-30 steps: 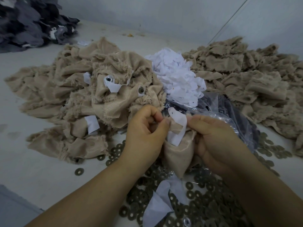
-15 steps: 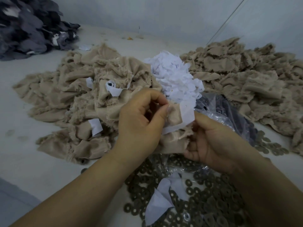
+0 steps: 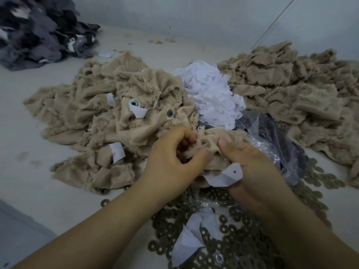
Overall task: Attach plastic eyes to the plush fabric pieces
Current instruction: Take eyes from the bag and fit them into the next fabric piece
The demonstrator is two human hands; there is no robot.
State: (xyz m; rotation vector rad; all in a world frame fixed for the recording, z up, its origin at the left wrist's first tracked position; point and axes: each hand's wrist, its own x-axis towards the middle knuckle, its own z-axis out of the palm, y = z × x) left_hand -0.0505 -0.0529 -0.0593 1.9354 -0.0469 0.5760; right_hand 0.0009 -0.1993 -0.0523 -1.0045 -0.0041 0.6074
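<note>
Here, both hands work one beige plush piece (image 3: 219, 138) held just above the desk (image 3: 38, 191), in front of the left fabric heap (image 3: 108, 105). The left hand (image 3: 171, 164) curls its fingers (image 3: 186, 134) tightly, thumb and forefinger pinching the fabric around a round washer (image 3: 206, 143) seated on it. The right hand (image 3: 250, 171) grips the same piece from the other side, thumb pressed on top, fingers folded beneath over a white paper backing (image 3: 227, 176). Loose washers (image 3: 229, 235) lie scattered below; white paper scraps (image 3: 211, 94) are piled behind.
</note>
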